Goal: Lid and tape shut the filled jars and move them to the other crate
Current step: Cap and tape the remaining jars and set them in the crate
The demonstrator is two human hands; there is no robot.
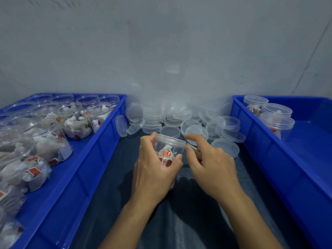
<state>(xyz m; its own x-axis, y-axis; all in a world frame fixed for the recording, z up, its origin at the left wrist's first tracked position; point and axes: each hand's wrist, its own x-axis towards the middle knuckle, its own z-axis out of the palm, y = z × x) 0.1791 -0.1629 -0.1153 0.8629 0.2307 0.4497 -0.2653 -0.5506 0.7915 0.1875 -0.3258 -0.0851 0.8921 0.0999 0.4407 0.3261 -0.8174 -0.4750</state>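
The left hand (154, 169) grasps a clear round plastic jar (168, 151) filled with white tea bags bearing red tags; the fingers curl round its body, with the thumb on the near side. The jar is held tilted above the dark table surface (111, 177), between the two crates, and a translucent round plastic lid (170, 140) sits on its mouth. The right hand (210, 164) is at the jar's right side, fingers curled round a small pale object (193, 147) that touches the jar just below the lid; what the object is cannot be told. The right index finger extends toward the lid rim.

The blue plastic crate on the left (100, 141) contains many unlidded clear jars of tea bags (77, 123), packed close together. The blue plastic crate on the right (269, 150) contains three lidded jars (276, 121) grouped in its far left corner. A heap of loose translucent lids (179, 117) lies on the table against the grey wall (161, 42), between the crates and just beyond the hands.
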